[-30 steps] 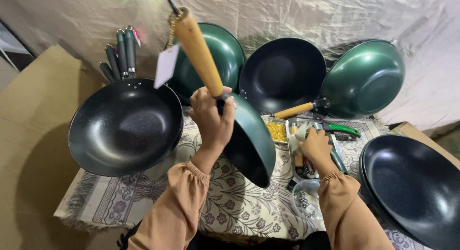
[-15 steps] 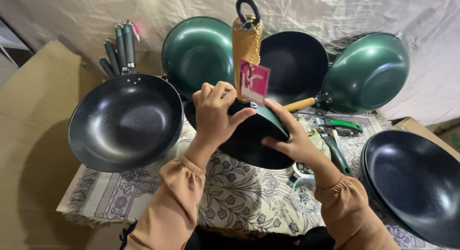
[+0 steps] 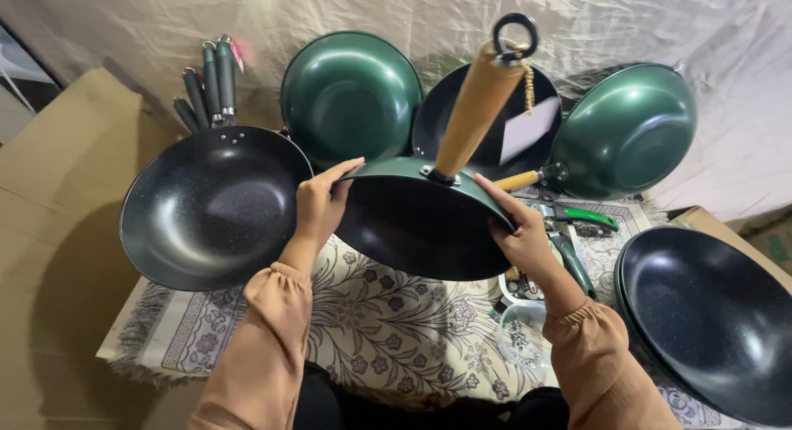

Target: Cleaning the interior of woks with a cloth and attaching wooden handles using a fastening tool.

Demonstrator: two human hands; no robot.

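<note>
I hold a green wok (image 3: pixel 417 228) up in front of me, above the patterned cloth (image 3: pixel 371 331), its dark inside turned toward me and its wooden handle (image 3: pixel 478 108) pointing up and away. My left hand (image 3: pixel 322 203) grips the rim on its left side, fingers curled over the edge; my right hand (image 3: pixel 520 236) clasps the rim on the right, thumb on top.

A white rectangular tag (image 3: pixel 528 129) hangs from a beaded chain at the black ring on the handle's end, blank on the side I see. A small pink tag (image 3: pixel 238 55) sticks out by the grey handles (image 3: pixel 206 88) standing at the back left.

Around me: a black wok (image 3: pixel 210 207) leaning at my left, a green wok (image 3: pixel 351 92) propped bottom-out at the back, a black one (image 3: pixel 503 108) behind the handle, another green wok (image 3: pixel 631 129) at the right, and a stack of black woks (image 3: pixel 709 323) at my near right. A green-handled tool (image 3: pixel 577 214) lies on the cloth just beyond my right hand.

The cloth is cream with a purple floral print and fringed edge. Brown cardboard (image 3: pixel 58 232) lies at the left, and a crinkled beige sheet (image 3: pixel 330 18) forms the backdrop.
</note>
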